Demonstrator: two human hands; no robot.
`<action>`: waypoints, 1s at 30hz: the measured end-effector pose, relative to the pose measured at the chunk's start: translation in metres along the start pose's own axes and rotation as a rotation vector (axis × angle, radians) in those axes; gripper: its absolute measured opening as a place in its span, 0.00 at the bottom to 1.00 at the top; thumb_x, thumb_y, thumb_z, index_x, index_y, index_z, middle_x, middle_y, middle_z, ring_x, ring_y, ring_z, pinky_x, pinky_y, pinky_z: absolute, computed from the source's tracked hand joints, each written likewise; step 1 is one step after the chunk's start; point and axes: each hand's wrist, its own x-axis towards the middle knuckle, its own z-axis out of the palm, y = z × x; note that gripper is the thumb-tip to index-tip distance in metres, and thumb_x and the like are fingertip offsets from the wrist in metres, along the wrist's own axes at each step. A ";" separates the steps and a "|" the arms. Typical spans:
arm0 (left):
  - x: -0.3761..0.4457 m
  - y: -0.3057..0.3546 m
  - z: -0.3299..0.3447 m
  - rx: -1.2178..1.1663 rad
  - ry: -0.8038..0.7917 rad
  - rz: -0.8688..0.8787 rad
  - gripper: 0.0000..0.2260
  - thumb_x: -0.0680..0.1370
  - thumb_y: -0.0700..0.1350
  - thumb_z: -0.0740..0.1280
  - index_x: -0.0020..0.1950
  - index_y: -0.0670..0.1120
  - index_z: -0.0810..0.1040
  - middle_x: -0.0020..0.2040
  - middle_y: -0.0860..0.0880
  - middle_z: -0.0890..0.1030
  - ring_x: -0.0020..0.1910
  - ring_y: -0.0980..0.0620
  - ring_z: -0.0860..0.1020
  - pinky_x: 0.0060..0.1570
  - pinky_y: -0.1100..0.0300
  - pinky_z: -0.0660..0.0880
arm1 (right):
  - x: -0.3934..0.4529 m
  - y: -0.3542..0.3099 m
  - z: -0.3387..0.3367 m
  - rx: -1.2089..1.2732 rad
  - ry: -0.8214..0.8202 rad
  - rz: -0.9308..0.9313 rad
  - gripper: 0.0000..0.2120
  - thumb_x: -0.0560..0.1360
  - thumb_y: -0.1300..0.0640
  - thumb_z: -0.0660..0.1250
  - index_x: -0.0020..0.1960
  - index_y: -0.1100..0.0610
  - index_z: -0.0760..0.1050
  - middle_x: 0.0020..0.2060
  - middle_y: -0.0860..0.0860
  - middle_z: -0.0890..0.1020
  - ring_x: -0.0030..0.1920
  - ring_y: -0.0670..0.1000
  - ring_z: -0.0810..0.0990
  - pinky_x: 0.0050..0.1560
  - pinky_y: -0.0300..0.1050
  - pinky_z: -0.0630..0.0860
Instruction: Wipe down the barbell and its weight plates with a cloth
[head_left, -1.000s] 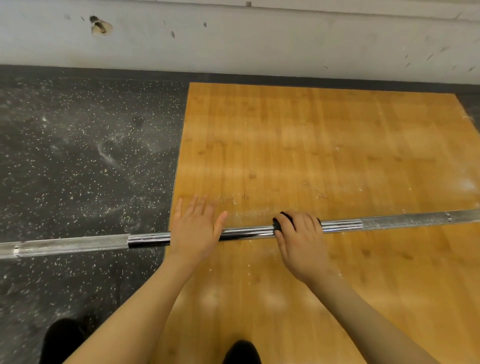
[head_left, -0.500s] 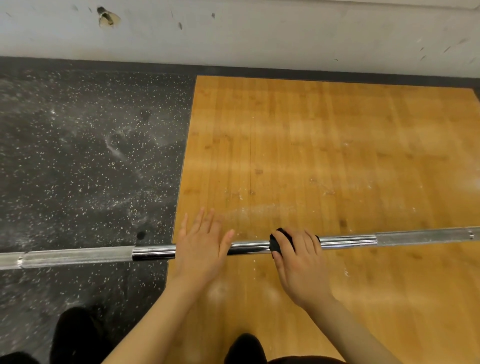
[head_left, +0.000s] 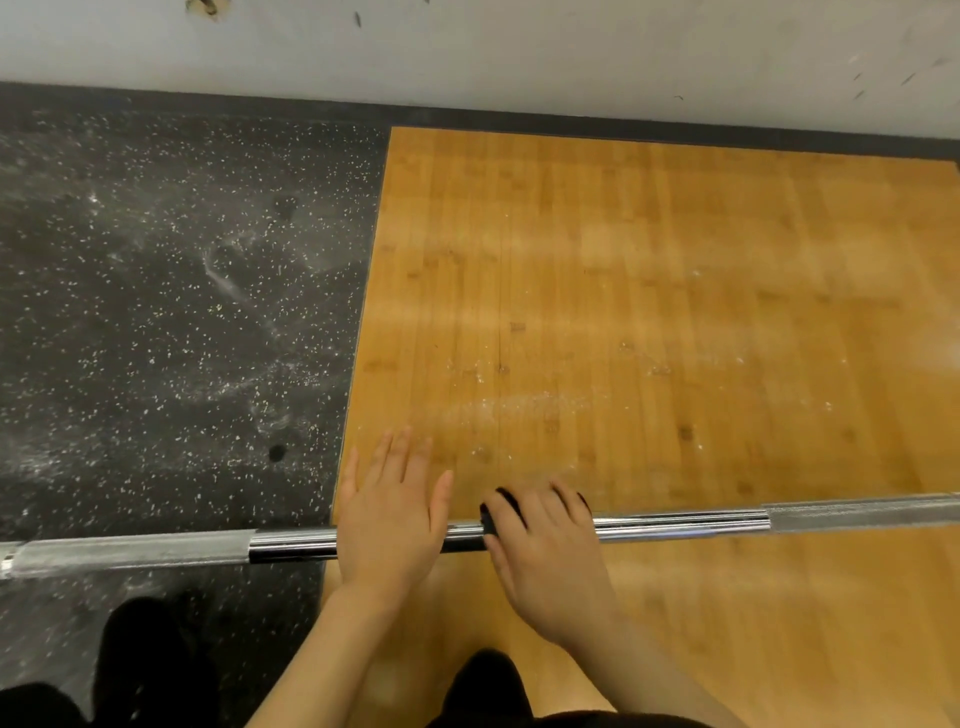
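Scuffed white wall (head_left: 519, 52) along the top, with a dark strip at its foot. Below, speckled black rubber flooring (head_left: 156, 312) on the left, dusted with pale chalky smears, butted against a honey-coloured wooden platform (head_left: 675, 286) on the right, also flecked white near the middle.

Barbell (head_left: 675, 522) stretched across the lower part of the view from left edge to right edge, lying over both floor surfaces: smooth chromed middle section, knurled grey stretches further out on each side. No plates within the view.

Left hand (head_left: 389, 519) laid flat on the smooth part of the bar just at the seam between rubber and wood, palm down, fingers straight and slightly spread, thumb out to the side; pressing rather than grasping. Right hand (head_left: 550, 561) just beside it, fingers curled over the bar and over a black cloth (head_left: 501, 512) wrapped round the shaft, only a small dark fold of which peeks out by the index finger. Narrow gap of bare chrome between the two hands.

Dark shoes (head_left: 140, 654) at the bottom edge, blurred.
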 end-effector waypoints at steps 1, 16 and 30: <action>-0.002 -0.001 0.001 0.003 0.012 0.001 0.30 0.81 0.59 0.43 0.70 0.45 0.74 0.70 0.45 0.74 0.73 0.46 0.67 0.72 0.41 0.59 | -0.001 -0.002 0.002 -0.017 -0.012 -0.008 0.13 0.79 0.47 0.57 0.58 0.51 0.73 0.51 0.49 0.77 0.49 0.52 0.76 0.63 0.52 0.68; -0.001 -0.001 0.004 0.015 0.069 0.024 0.29 0.82 0.58 0.43 0.72 0.45 0.70 0.73 0.45 0.69 0.75 0.46 0.62 0.74 0.42 0.55 | -0.036 0.066 -0.017 -0.113 0.078 0.122 0.16 0.79 0.48 0.57 0.58 0.57 0.76 0.53 0.53 0.79 0.52 0.56 0.77 0.59 0.54 0.69; -0.021 0.000 0.005 0.079 -0.113 -0.033 0.35 0.76 0.63 0.29 0.79 0.51 0.49 0.79 0.48 0.49 0.78 0.49 0.44 0.76 0.45 0.45 | -0.028 0.038 -0.024 0.027 0.123 0.189 0.17 0.80 0.49 0.54 0.63 0.55 0.72 0.55 0.52 0.77 0.54 0.53 0.73 0.57 0.48 0.65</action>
